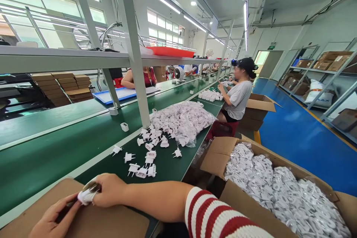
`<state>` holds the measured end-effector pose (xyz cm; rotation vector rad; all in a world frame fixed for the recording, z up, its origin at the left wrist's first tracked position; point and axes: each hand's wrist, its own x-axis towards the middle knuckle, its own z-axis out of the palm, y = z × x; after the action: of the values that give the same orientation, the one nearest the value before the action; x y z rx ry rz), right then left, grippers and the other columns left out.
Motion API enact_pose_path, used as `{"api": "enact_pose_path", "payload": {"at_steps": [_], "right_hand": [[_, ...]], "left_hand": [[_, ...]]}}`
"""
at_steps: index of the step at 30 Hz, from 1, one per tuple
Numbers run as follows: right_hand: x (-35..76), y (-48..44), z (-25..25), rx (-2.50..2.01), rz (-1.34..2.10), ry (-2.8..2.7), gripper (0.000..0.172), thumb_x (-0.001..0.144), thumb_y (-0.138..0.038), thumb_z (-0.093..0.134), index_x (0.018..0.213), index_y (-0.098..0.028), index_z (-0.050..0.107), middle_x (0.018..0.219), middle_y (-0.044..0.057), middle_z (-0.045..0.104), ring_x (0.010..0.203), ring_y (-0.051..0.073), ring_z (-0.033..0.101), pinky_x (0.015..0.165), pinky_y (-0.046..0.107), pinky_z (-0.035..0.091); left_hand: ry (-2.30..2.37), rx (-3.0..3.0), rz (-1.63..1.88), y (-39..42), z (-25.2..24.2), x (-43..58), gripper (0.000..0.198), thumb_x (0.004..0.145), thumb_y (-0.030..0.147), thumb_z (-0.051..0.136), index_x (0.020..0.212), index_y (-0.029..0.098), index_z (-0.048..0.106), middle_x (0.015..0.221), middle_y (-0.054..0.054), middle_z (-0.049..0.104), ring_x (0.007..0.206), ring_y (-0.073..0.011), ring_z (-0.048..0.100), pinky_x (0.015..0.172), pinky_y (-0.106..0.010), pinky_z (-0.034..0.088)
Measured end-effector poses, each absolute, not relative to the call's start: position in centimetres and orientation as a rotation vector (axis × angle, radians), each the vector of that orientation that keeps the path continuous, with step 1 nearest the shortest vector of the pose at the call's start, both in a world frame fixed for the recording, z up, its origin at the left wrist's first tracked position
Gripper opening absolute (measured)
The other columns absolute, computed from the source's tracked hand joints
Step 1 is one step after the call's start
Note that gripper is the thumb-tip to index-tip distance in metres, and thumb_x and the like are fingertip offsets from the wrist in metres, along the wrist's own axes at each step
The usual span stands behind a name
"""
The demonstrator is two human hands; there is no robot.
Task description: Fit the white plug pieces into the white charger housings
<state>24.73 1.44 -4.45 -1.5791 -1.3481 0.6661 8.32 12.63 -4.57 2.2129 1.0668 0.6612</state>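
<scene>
My right hand (109, 190) is closed in a pinch on a small white plastic plug part (86, 195), held over a sheet of brown cardboard (111, 223) at the bench's near edge. My left hand (52, 219) meets it from the lower left, fingers curled around a thin dark tool whose tip touches the part. My right arm wears a red-and-white striped sleeve (212, 215). Loose white plug parts (145, 160) lie scattered on the green bench just beyond my hands.
A clear bag heaped with white parts (182, 121) lies farther along the bench. An open carton of bagged white parts (281, 189) stands at my right. A seated person (238, 95) works ahead beside another carton. A green conveyor belt (55, 145) runs on the left; shelving racks line the blue aisle.
</scene>
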Motion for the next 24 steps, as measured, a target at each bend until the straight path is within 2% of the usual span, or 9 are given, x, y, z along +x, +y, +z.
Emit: {"api": "enact_pose_path", "payload": {"at_steps": [3,8,11,15,20,24], "right_hand": [[24.6,1.7,-4.8,-1.526,0.731,-1.213,0.04,0.073,-0.019,0.078,0.113,-0.028,0.075,0.102,-0.002,0.075,0.094,0.018,0.073,0.082,0.023,0.057],[24.6,2.2,-5.9,-1.453,0.711,-1.158,0.038,0.076,-0.017,0.078,0.113,-0.025,0.076,0.101,0.0,0.076,0.092,0.017,0.072,0.083,0.023,0.057],[24.5,2.2,-6.5,-1.452,0.644,-1.192,0.038,0.077,-0.017,0.077,0.114,-0.024,0.075,0.106,0.001,0.076,0.094,0.016,0.072,0.086,0.024,0.057],[24.3,1.9,-6.7,-1.479,0.557,-1.204,0.037,0.078,-0.016,0.075,0.114,-0.023,0.075,0.108,0.002,0.075,0.094,0.017,0.071,0.088,0.025,0.056],[24.3,1.9,-6.6,-1.501,0.533,-1.18,0.04,0.077,-0.012,0.072,0.116,-0.024,0.075,0.105,0.001,0.076,0.089,0.016,0.071,0.084,0.024,0.056],[24.3,1.9,-6.6,-1.488,0.551,-1.149,0.042,0.077,-0.014,0.073,0.118,-0.025,0.074,0.103,0.001,0.076,0.085,0.016,0.071,0.081,0.025,0.058]], "left_hand": [[1.043,2.102,0.657,11.1,-2.7,8.4,0.029,0.053,0.072,0.064,0.076,0.057,0.072,0.089,0.009,0.078,0.095,-0.0414,0.073,0.077,-0.052,0.061],[0.872,2.225,0.69,10.5,-1.9,8.3,0.029,0.063,0.07,0.06,0.074,0.047,0.074,0.093,0.001,0.077,0.096,-0.0428,0.071,0.087,-0.059,0.058],[0.765,2.299,0.646,10.7,-2.3,8.2,0.033,0.072,0.063,0.058,0.083,0.037,0.075,0.102,-0.004,0.076,0.1,-0.0396,0.07,0.091,-0.055,0.057],[0.773,2.341,0.566,11.2,-3.0,7.8,0.038,0.078,0.056,0.055,0.094,0.026,0.073,0.111,-0.007,0.074,0.102,-0.0335,0.069,0.09,-0.046,0.057],[0.741,2.388,0.578,11.9,-3.9,7.9,0.039,0.083,0.056,0.051,0.099,0.027,0.069,0.114,-0.005,0.073,0.112,-0.0311,0.063,0.095,-0.045,0.053],[0.811,2.424,0.563,12.2,-4.3,7.9,0.036,0.084,0.059,0.049,0.094,0.031,0.069,0.108,-0.002,0.074,0.109,-0.0314,0.064,0.092,-0.047,0.054]]}}
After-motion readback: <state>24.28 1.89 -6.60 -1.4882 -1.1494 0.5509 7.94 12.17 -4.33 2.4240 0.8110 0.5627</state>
